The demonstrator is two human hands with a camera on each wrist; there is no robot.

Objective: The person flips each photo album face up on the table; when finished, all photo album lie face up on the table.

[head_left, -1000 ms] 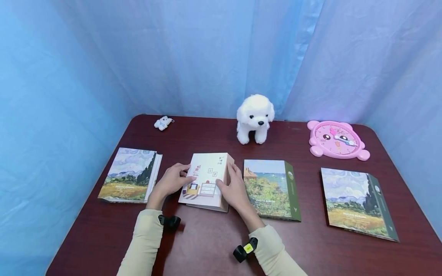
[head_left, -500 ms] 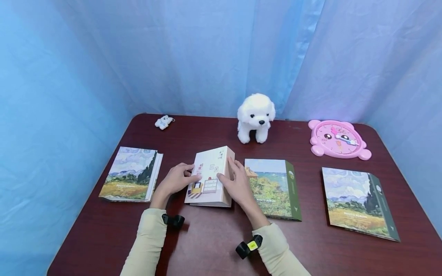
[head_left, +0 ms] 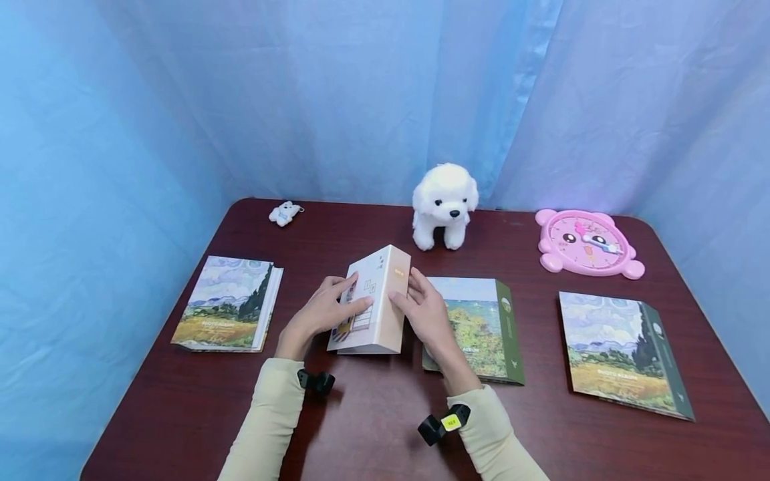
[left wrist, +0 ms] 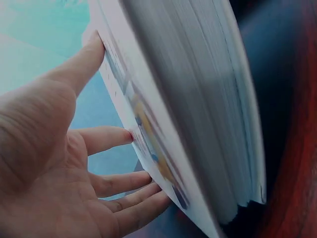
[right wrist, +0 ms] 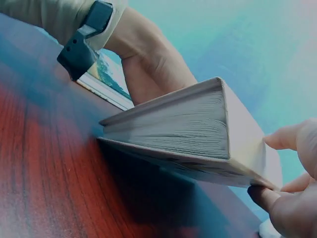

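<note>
A thick cream photo album (head_left: 388, 327) with a drawn room on its cover stands tilted near the table's middle, spine side raised to the right. My left hand (head_left: 325, 308) lies against the front cover; in the left wrist view its fairly straight thumb and fingers touch that cover (left wrist: 141, 124). My right hand (head_left: 430, 317) pinches the spine side, thumb on the spine and fingers beneath, as the right wrist view shows beside the page block (right wrist: 173, 131). Just right of it, partly behind my right hand, lies a green-spined photo album (head_left: 475, 321).
Another landscape photo album (head_left: 225, 304) lies at left, and a similar one (head_left: 619, 354) at right. Along the back are a small white plush charm (head_left: 284, 214), a white plush dog (head_left: 446, 207) and a pink toy clock (head_left: 586, 244). A blue curtain (head_left: 337, 100) surrounds the table.
The cream album's spine side has risen and the album has shifted slightly right, turning more of its spine into view. Both hands moved right with it; the left hand reaches further across the cover.
</note>
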